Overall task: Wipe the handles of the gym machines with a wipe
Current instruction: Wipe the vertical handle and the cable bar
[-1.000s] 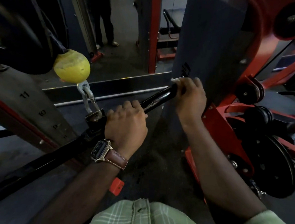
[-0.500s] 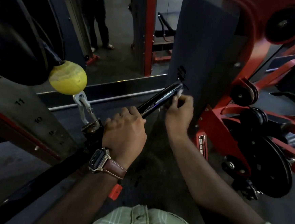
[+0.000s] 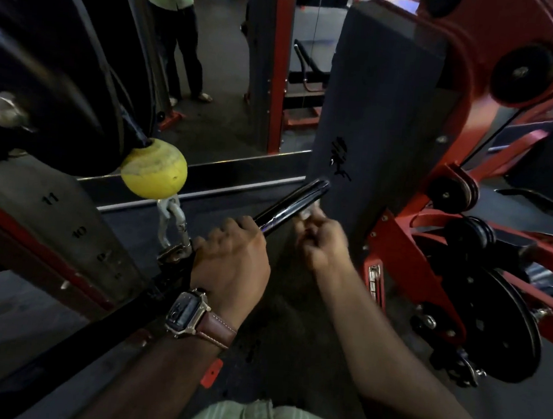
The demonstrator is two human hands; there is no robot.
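black and glossy, the bar handle (image 3: pixel 289 203) runs on a long diagonal from the lower left, where it meets a metal clip (image 3: pixel 172 231) under a yellow ball (image 3: pixel 154 168), up and away to a free end just in front of a dark grey panel (image 3: pixel 374 124). the left hand (image 3: pixel 232 255) is closed around the bar near the clip end, knuckles up, a watch (image 3: pixel 187 311) on a brown strap at the wrist; it looks to be steadying the bar. the right hand (image 3: pixel 323 242) sits just beside and under the far stretch of the bar, its fingers pinched shut on a small pale scrap that i take to be the wipe (image 3: pixel 306 213), though blur makes it hard to read. the wipe seems to touch the underside of the bar close to its free end, but i cannot tell for sure whether it is touching or only just beside it. what matters for the next stroke is that the bar's long axis lies between the two hands: the right hand is the nearer one to the unheld length, and the bare stretch runs from it back down toward the left hand. any wiping pass would likely follow that diagonal. a red machine frame (image 3: pixel 453 177) stands close on the right, so there is little room past the bar's tip.
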